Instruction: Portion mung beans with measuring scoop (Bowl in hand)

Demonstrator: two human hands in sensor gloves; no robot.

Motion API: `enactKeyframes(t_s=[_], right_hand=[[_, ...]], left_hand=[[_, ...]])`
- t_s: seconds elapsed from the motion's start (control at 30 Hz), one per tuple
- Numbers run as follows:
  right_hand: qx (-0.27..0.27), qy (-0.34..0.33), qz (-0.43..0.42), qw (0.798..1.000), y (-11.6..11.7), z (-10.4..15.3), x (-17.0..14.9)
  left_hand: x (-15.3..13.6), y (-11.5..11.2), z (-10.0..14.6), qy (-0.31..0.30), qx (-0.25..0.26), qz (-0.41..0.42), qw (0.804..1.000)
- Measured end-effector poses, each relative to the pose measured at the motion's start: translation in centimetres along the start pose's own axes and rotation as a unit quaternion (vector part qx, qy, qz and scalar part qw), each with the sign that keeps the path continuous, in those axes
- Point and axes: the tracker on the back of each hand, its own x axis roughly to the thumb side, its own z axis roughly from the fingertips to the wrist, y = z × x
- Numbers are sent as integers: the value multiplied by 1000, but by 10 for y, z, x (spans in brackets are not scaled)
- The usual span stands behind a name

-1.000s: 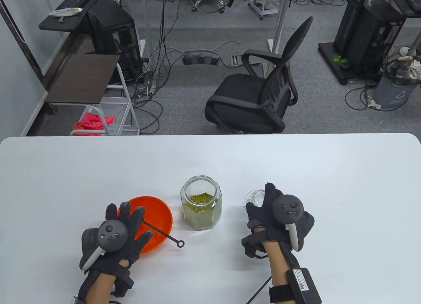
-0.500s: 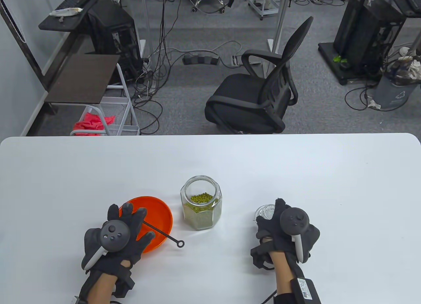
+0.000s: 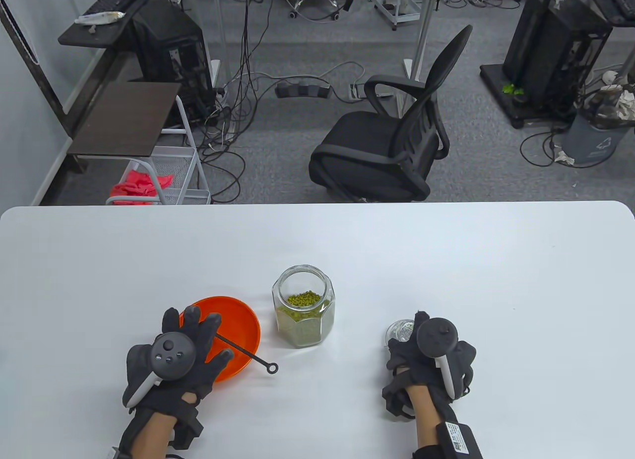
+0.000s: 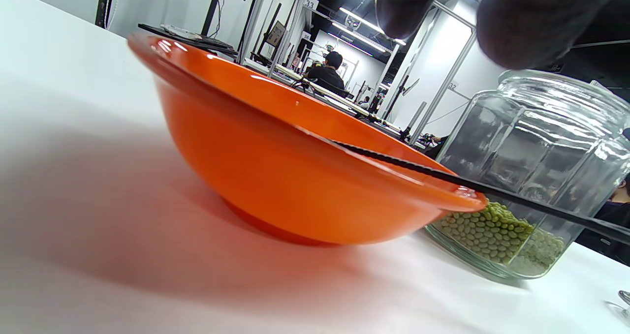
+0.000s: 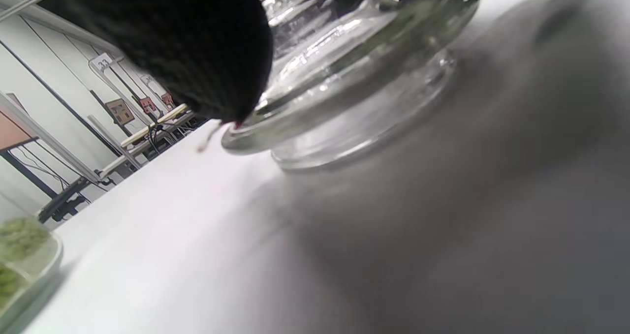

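bowl: orange bowl (image 3: pixel 233 330) sits on the desk (image 3: pixel 446 260), near-left, just left of the jar
scoop: black measuring scoop (image 3: pixel 248 354) lies in the bowl; thin handle crosses the near-right rim, ring end over the desk; long axis runs from bowl centre toward near-right
jar: open glass jar (image 3: pixel 303 307) of mung beans (image 3: pixel 304 299), middle of the desk, between the hands
lid: glass lid (image 3: pixel 400 331) on the desk, right of the jar, well apart from it
left hand: left hand (image 3: pixel 183 355) over the bowl's near-left edge, fingers spread apart; left wrist view shows fingertips (image 4: pixel 536 24) above the rim, contact cannot tell
right hand: right hand (image 3: pixel 429 357) on top of the lid, fingers curled round it; right wrist view shows a fingertip (image 5: pixel 197 53) at the lid's flange
key relation: bowl lies directly under the left grip, so that hand is nearer; scoop handle points toward the gap near the jar, reachable by the right hand once it leaves the lid
step guess: probably lid being parked, bowl pickup next
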Motion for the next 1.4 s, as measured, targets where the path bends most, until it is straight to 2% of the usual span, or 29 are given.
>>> enactKeyframes(t_s=[0.23,0.4,0.63,0.93,1.4], right_hand=[[-6,-12,19,1000,-6,7,7],[-18,-64,-3,998,-20,19,28],[-28,-122,-4,992,-26,38,47],[-19,-152,3,988,-20,50,49],[-26,-157,-6,987,-27,52,49]], left_hand=[[0,0,0,-3,2,3,1000],[0,1,1,9,5,-6,1000],[-4,4,0,32,5,-13,999],[-25,13,-13,105,-7,-5,994],[-63,24,-43,238,-78,-26,968]])
